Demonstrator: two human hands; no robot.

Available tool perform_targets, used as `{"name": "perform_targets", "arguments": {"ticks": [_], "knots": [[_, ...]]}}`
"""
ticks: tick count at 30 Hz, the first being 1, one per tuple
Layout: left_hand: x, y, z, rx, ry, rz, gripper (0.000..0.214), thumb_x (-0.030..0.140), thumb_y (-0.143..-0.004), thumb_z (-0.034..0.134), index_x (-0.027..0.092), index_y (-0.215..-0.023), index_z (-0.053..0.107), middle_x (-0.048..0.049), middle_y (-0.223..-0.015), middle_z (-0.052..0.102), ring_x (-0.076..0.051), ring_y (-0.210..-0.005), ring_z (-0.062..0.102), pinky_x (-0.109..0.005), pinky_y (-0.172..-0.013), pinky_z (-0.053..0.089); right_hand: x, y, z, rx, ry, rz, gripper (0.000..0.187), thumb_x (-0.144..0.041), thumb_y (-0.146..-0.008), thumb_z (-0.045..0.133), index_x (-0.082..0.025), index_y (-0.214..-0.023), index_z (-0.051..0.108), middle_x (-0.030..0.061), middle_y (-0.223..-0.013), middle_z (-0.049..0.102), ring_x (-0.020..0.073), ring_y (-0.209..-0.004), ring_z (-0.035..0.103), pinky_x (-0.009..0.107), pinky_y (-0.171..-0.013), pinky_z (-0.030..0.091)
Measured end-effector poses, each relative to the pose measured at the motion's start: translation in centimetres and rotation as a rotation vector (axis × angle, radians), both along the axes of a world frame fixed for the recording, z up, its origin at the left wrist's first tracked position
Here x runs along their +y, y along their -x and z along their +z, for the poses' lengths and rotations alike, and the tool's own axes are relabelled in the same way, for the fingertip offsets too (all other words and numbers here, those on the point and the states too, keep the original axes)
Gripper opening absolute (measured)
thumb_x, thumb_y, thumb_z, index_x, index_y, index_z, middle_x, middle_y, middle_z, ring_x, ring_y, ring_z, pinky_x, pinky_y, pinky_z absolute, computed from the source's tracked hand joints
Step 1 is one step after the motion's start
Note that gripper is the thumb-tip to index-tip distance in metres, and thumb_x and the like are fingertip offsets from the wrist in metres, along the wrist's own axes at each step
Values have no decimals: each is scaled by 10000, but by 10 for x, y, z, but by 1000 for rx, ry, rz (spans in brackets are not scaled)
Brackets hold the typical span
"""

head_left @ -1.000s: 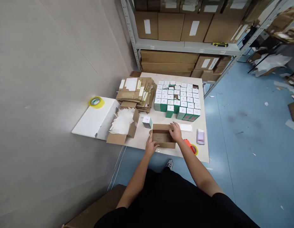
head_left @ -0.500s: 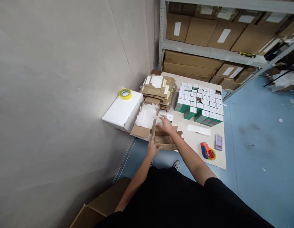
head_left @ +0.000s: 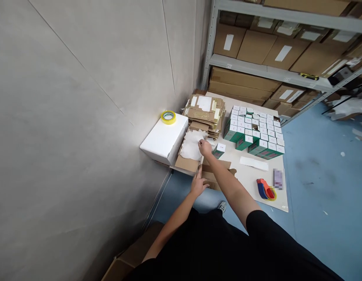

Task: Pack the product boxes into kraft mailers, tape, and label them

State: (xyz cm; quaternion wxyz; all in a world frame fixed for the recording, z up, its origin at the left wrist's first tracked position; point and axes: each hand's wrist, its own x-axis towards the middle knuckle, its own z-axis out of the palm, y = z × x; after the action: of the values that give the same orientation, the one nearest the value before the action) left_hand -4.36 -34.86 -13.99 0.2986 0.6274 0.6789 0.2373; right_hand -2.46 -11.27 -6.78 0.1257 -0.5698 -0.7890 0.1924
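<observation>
An open cardboard box [head_left: 214,177] stands at the table's near edge, its flaps raised. My left hand [head_left: 199,184] rests against the box's near left corner, fingers stretched along the side and thumb apart. Across the box reaches my right hand [head_left: 204,148], its fingers closed in a pinch at the right edge of the white packing sheets [head_left: 192,145]. Those sheets lie in a shallow cardboard tray [head_left: 187,164] left of the box. Just right of my right hand stands a single small white-and-green box [head_left: 219,150].
Flattened cartons [head_left: 204,109] are stacked behind the tray. A yellow tape roll [head_left: 168,117] lies on a white block [head_left: 165,136] by the wall. Rows of white-and-green boxes [head_left: 254,132], a white strip [head_left: 254,163] and a tape dispenser [head_left: 265,190] occupy the table's right side.
My right hand has moved from above the open box to the white packing sheets, and its fingers have closed. My left hand stays at the box corner. The whole view has shifted slightly.
</observation>
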Motion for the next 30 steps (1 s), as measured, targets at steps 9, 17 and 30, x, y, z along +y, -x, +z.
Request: {"name": "perform_targets", "arguments": {"ticks": [9, 17, 30], "knots": [[16, -6, 11, 11, -52, -51, 208, 320, -817, 854, 222, -996, 815, -26, -1757, 180, -344, -1421, 508, -481, -1196, 443, 15, -66, 38, 284, -204, -209, 138, -239, -864, 509, -198, -930, 623, 44, -797, 663, 213, -730, 574, 318, -752, 481], [57, -47, 14, -18, -32, -128, 268, 326, -829, 847, 217, -1071, 816, -36, -1759, 169, -350, -1445, 483, -479, -1216, 425, -42, -227, 55, 412, -459, -304, 333, -267, -958, 466, -210, -1179, 709, 108, -1141, 757, 250, -1005, 708, 420, -960, 568], [132, -171, 17, -20, -29, -234, 145, 224, -807, 826, 214, -949, 804, 13, -1765, 142, -339, -1477, 466, -463, -1153, 502, -97, -383, -5, -70, 230, -22, 550, -541, -859, 757, -224, -1307, 733, 153, -1488, 591, 431, -1496, 385, 575, -1166, 419]]}}
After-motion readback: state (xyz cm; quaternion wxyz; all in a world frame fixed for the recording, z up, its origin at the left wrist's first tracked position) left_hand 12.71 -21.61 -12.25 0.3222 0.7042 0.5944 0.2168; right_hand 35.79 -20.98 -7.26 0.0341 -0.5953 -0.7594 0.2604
